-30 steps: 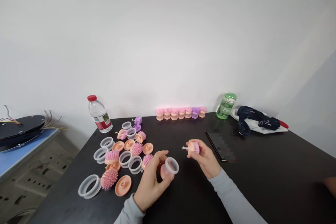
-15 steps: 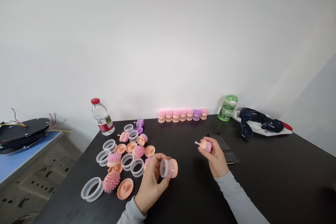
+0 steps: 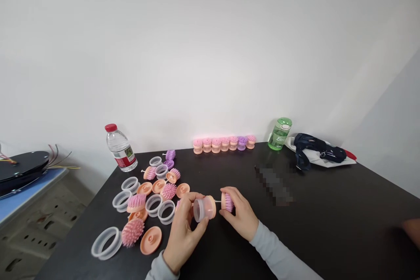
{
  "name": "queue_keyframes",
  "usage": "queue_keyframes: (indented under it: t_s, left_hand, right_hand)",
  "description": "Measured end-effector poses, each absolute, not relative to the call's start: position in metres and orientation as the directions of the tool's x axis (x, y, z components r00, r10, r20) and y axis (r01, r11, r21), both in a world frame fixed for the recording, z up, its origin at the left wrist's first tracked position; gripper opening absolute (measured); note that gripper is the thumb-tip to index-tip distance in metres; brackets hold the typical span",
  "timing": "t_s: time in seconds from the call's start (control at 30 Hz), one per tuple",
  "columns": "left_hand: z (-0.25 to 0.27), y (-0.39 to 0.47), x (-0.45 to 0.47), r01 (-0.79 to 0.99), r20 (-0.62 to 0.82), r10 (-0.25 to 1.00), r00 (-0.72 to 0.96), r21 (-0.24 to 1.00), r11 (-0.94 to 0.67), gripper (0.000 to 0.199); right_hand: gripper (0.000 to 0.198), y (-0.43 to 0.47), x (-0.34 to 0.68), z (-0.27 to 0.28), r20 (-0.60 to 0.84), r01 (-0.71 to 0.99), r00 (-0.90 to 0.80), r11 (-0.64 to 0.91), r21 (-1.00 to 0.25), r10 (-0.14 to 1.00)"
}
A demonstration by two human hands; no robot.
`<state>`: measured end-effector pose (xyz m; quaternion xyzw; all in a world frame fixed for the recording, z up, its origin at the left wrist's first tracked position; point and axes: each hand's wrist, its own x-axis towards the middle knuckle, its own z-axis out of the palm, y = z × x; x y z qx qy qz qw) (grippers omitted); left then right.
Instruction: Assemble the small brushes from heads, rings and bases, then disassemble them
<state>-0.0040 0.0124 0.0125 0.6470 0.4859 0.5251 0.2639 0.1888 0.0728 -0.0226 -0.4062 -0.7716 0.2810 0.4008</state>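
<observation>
My left hand (image 3: 184, 229) is closed around a translucent cup-shaped part with a peach cap (image 3: 204, 208), held sideways above the table, cap facing right. In my right hand (image 3: 242, 214) is a pink-bristled brush head (image 3: 227, 202) with a peach base, pinched between thumb and fingers. Its thin white stem points left and meets the cap's middle; whether the tip is inside I cannot tell. Left of my hands lie loose clear rings (image 3: 166, 212), peach discs (image 3: 151, 240) and pink brush heads (image 3: 133, 232).
Several assembled brushes (image 3: 215, 145) stand in a row along the wall. A water bottle (image 3: 121, 148) is at the back left, a green bottle (image 3: 280, 134) at the back right beside a dark strap bundle (image 3: 319, 148). A blurred dark object (image 3: 274, 184) lies right of centre.
My right hand has moved left with the brush head, bringing its stem up to the peach cap. My left hand keeps its hold. The view has shifted slightly.
</observation>
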Motion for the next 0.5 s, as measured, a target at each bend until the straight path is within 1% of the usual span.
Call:
queue_keyframes:
  t_s: [0.07, 0.13, 0.2, 0.27, 0.33, 0.4, 0.5]
  left_hand:
    - [0.010, 0.014, -0.005, 0.344, 0.376, 0.927, 0.000, 0.870, -0.353, 0.030]
    - [0.006, 0.016, -0.005, 0.338, 0.343, 0.939, 0.014, 0.882, -0.328, 0.031]
    - [0.003, 0.018, -0.005, 0.357, 0.343, 0.939, 0.016, 0.876, -0.325, 0.031]
    - [0.002, 0.019, -0.004, 0.361, 0.354, 0.935, 0.032, 0.868, -0.341, 0.028]
    - [0.002, 0.018, -0.003, 0.345, 0.375, 0.925, 0.058, 0.862, -0.371, 0.028]
    - [0.003, 0.016, -0.003, 0.317, 0.392, 0.916, 0.080, 0.862, -0.397, 0.031]
    - [0.006, 0.015, -0.001, 0.273, 0.373, 0.924, 0.089, 0.883, -0.382, 0.033]
  right_hand:
    - [0.056, 0.077, 0.187, -0.028, 0.408, 0.432, -0.356, 0.536, -0.726, 0.841]
    - [0.059, 0.079, 0.186, -0.028, 0.473, 0.439, -0.360, 0.594, -0.675, 0.804]
    - [0.060, 0.077, 0.187, -0.023, 0.574, 0.392, -0.369, 0.682, -0.618, 0.731]
    - [0.060, 0.071, 0.188, -0.015, 0.638, 0.293, -0.409, 0.756, -0.585, 0.652]
    - [0.062, 0.064, 0.189, -0.008, 0.645, 0.211, -0.480, 0.792, -0.572, 0.594]
    - [0.061, 0.059, 0.189, -0.004, 0.626, 0.186, -0.531, 0.799, -0.571, 0.571]
    - [0.057, 0.058, 0.188, -0.003, 0.602, 0.198, -0.515, 0.768, -0.609, 0.610]
